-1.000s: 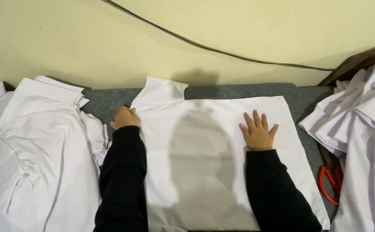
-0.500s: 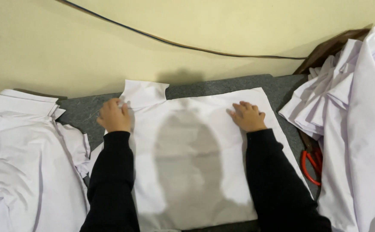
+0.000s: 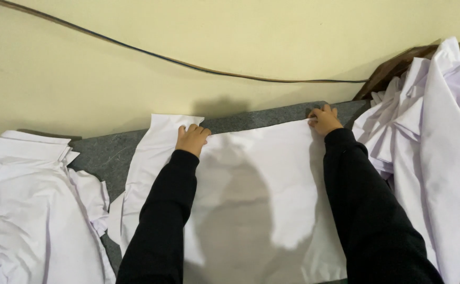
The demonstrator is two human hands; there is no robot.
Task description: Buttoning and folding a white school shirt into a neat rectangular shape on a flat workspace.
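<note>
A white piece of cloth [image 3: 261, 179] lies spread on a grey felt table [image 3: 109, 152] against a pale yellow wall. My left hand [image 3: 190, 138] rests with curled fingers on the cloth's far left part, beside a flap that sticks out toward the wall. My right hand [image 3: 323, 120] pinches the cloth's far right corner at the table's back edge. Both arms wear black sleeves and cover parts of the cloth.
A pile of white shirts [image 3: 25, 210] lies at the left. Another heap of white garments [image 3: 430, 147] rises at the right, over a brown wooden piece [image 3: 393, 66]. A dark cable [image 3: 188, 63] runs along the wall.
Both hands have slid away from me to the cloth's far edge. The right hand went from lying flat to pinching the corner. The view shifted toward the right.
</note>
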